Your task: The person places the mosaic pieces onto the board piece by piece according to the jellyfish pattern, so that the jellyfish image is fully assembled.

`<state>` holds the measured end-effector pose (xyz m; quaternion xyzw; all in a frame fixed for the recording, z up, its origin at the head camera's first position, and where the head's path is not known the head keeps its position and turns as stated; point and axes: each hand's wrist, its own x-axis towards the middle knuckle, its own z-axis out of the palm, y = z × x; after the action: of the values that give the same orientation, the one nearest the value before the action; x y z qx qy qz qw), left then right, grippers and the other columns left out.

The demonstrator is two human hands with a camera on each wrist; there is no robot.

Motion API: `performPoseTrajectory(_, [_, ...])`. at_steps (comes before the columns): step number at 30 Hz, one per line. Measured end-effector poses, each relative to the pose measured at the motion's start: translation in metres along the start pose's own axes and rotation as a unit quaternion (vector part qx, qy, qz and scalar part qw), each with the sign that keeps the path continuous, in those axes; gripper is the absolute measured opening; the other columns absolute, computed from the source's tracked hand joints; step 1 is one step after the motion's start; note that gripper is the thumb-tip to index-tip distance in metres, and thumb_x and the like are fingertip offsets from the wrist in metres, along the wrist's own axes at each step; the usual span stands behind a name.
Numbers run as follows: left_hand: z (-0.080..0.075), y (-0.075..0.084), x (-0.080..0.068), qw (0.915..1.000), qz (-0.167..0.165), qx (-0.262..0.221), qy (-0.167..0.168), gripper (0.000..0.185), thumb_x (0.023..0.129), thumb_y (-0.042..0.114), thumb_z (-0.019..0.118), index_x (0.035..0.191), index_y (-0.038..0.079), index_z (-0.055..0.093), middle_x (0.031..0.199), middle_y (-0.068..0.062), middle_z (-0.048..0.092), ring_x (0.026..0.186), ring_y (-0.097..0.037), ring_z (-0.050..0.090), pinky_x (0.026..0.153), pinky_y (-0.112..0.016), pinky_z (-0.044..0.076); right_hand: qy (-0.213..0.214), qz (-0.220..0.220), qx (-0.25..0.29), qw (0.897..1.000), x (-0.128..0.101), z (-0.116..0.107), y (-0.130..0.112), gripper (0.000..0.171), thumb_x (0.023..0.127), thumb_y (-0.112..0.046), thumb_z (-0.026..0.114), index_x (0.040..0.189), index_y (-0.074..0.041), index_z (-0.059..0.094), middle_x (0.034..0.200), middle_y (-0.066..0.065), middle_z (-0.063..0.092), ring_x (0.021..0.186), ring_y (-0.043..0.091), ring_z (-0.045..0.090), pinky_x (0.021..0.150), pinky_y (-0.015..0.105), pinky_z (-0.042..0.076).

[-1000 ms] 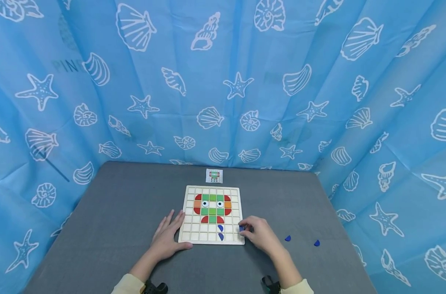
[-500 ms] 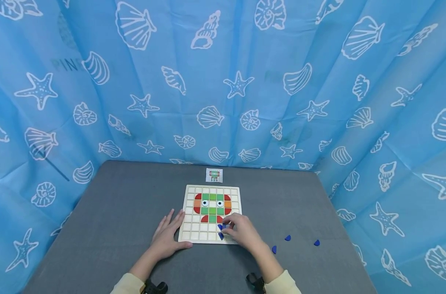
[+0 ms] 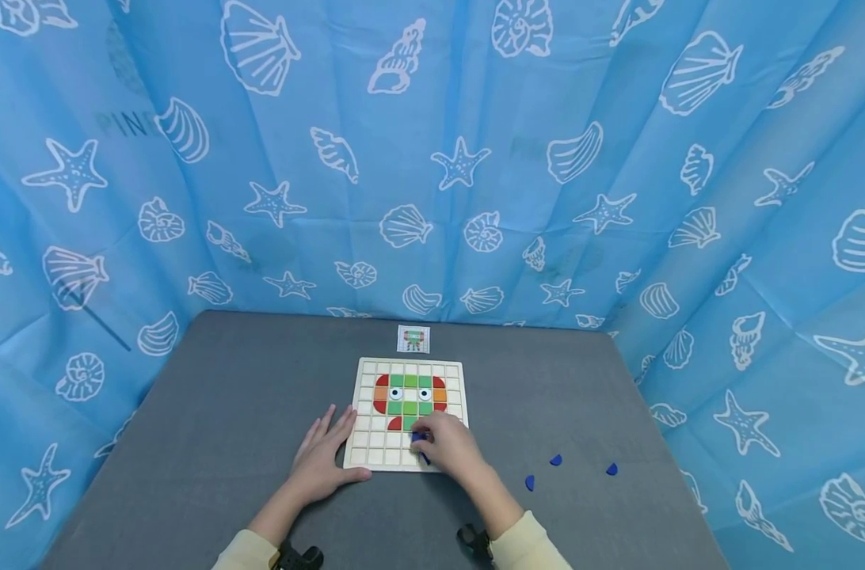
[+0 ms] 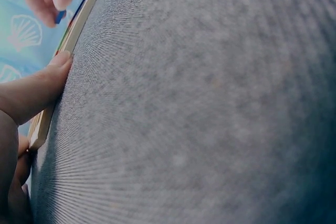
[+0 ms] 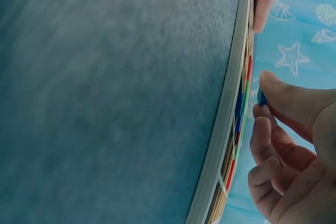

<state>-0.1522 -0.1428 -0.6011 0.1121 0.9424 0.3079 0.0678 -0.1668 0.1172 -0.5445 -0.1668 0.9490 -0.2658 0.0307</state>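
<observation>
A pale wooden grid board (image 3: 364, 457) lies on the table with a face pattern of red, green and orange pieces and two eye pieces (image 3: 395, 393). My right hand (image 3: 448, 447) is over its lower middle, pinching a small blue half-round piece (image 5: 262, 97) between thumb and index finger. In the right wrist view that piece is just above the board, its other fingers curled loosely below. Blue pieces lying in the lower cells are mostly hidden behind this hand. My left hand (image 3: 321, 461) rests at the lower left corner, fingers spread along the side and thumb (image 4: 60, 66) on the front edge.
Three loose blue half-round pieces, including one nearest (image 3: 530, 482) and one farthest right (image 3: 612, 469), lie on the grey table right of the board. Behind the board is a small picture card (image 3: 413, 340). A blue shell-print curtain (image 3: 461, 229) hangs around the table.
My right hand has moved left from the board's right edge to its lower middle, carrying the blue piece. A loose blue piece has come into sight beside the right forearm. My left hand stays put.
</observation>
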Motion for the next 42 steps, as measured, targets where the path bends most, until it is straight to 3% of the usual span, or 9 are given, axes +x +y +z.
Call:
performPoseTrajectory(8, [-0.001,0.001,0.001,1.0000,0.001,-0.004,-0.006,0.116,0.071,0.074,0.075,0.161,0.015,0.029,0.167,-0.003,0.026,0.157,-0.034,0.007,0.124,-0.059,0.012,-0.021,0.004,-0.011,1.000,0.009,0.006,-0.008,0.016,0.083,-0.017,0.084,0.098,-0.013,0.080,0.088,-0.003,0.071,0.072,0.005,0.054,0.065,0.028,0.049])
performPoseTrajectory(23, [0.002,-0.001,0.002,1.0000,-0.004,0.007,-0.003,0.116,0.070,0.075,0.074,0.161,0.017,0.029,0.167,-0.003,0.027,0.157,-0.032,0.008,0.125,-0.056,0.012,-0.017,-0.003,-0.017,1.000,0.009,0.003,-0.011,0.021,0.081,-0.018,0.085,0.100,-0.013,0.080,0.087,-0.003,0.068,0.074,0.007,0.054,0.065,0.028,0.048])
performPoseTrajectory(27, [0.003,-0.001,0.003,0.9999,-0.009,0.009,-0.004,0.117,0.070,0.076,0.073,0.161,0.017,0.028,0.167,-0.002,0.027,0.158,-0.032,0.008,0.125,-0.057,0.012,-0.012,-0.019,-0.021,1.000,0.005,-0.004,-0.009,0.020,0.084,-0.018,0.083,0.103,-0.013,0.079,0.093,-0.002,0.071,0.083,0.010,0.063,0.072,0.033,0.054])
performPoseTrajectory(30, [0.003,-0.001,0.002,0.9999,-0.009,0.008,-0.002,0.118,0.070,0.077,0.073,0.161,0.017,0.028,0.167,-0.003,0.027,0.158,-0.032,0.008,0.124,-0.057,0.012,-0.009,-0.014,-0.017,1.000,0.000,-0.013,-0.005,0.019,0.087,-0.017,0.080,0.105,-0.012,0.078,0.097,-0.001,0.071,0.083,0.011,0.063,0.071,0.032,0.054])
performPoseTrajectory(37, [0.001,0.000,0.000,1.0000,-0.002,-0.001,0.000,0.117,0.070,0.074,0.075,0.161,0.016,0.028,0.167,-0.003,0.026,0.157,-0.033,0.008,0.124,-0.056,0.011,0.015,0.001,-0.003,1.000,-0.018,-0.036,0.014,0.019,0.089,-0.015,0.078,0.107,-0.010,0.077,0.095,0.001,0.070,0.074,0.007,0.055,0.060,0.023,0.045])
performPoseTrajectory(42, [-0.001,0.000,0.001,1.0000,0.006,-0.005,0.000,0.117,0.070,0.073,0.075,0.160,0.015,0.029,0.167,-0.002,0.026,0.158,-0.032,0.007,0.125,-0.055,0.010,0.033,0.019,0.010,0.999,-0.034,-0.048,0.030,0.018,0.088,-0.012,0.078,0.106,-0.010,0.077,0.083,-0.004,0.062,0.067,0.006,0.048,0.057,0.022,0.040])
